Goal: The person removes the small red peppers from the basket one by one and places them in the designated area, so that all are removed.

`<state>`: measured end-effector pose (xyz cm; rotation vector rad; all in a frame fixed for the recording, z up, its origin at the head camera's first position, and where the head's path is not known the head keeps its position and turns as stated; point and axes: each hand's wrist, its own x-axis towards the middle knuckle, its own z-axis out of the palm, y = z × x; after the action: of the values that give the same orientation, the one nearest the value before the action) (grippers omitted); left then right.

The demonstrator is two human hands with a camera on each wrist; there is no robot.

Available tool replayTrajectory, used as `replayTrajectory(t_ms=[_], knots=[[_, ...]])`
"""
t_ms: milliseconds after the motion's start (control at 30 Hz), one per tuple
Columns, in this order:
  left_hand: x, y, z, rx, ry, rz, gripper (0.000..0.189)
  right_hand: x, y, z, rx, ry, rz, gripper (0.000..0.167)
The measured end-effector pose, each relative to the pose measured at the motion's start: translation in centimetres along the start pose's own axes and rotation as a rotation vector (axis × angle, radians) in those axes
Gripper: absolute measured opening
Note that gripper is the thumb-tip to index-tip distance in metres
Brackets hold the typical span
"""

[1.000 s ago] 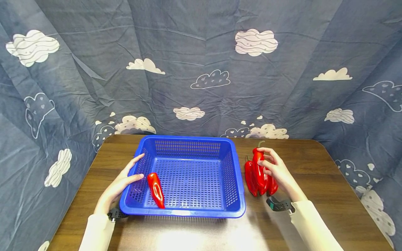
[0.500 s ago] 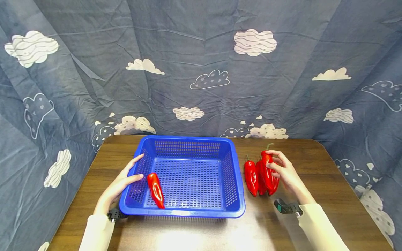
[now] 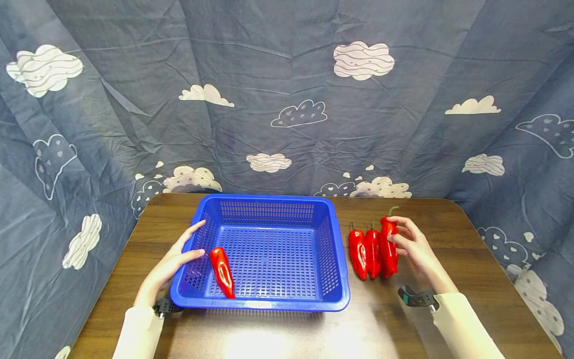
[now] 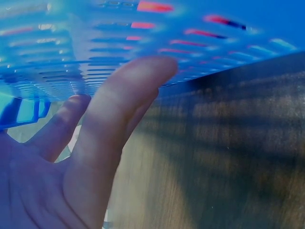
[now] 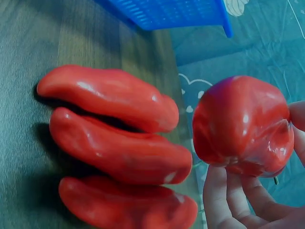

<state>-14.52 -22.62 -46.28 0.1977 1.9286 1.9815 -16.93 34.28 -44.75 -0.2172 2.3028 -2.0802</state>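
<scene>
Inside the blue plastic basket [image 3: 269, 303], one red pepper [image 3: 222, 273] lies near the left wall. My left hand [image 3: 172, 259] rests at the basket's left rim, fingers and thumb mostly straight and spread apart. Its thumb shows against the slotted wall in the left wrist view. To the basket's right, my right hand [image 3: 414, 249] holds a red pepper [image 5: 243, 126] near its stem end, between thumb and fingers. The pepper is raised, with its tip pointing down. Three other red peppers [image 5: 119, 152] lie side by side on the table beneath it; the head view partly hides one.
The wooden table [image 3: 448, 244] carries the basket and the peppers. Behind it hangs a dark blue curtain [image 3: 287, 75] with white clouds. Each wrist wears a black strap [image 3: 418, 297], and the sleeves are cream.
My right hand has moved to the right with its pepper, which now hangs over the rightmost one. The two peppers to the left are more exposed. The left hand and basket stay put.
</scene>
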Motion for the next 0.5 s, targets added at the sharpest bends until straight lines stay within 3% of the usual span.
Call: replayTrajectory(t_ms=[300,500], knots=[[0.0,-0.1,-0.1,-0.002,-0.002,0.000,0.069,-0.9,-1.6,0.4,-0.025,0.061,0.071,0.035],[0.0,-0.1,-0.1,-0.012,0.012,-0.007,0.069,-1.0,-1.4,-0.2,-0.004,0.073,0.078,0.035]])
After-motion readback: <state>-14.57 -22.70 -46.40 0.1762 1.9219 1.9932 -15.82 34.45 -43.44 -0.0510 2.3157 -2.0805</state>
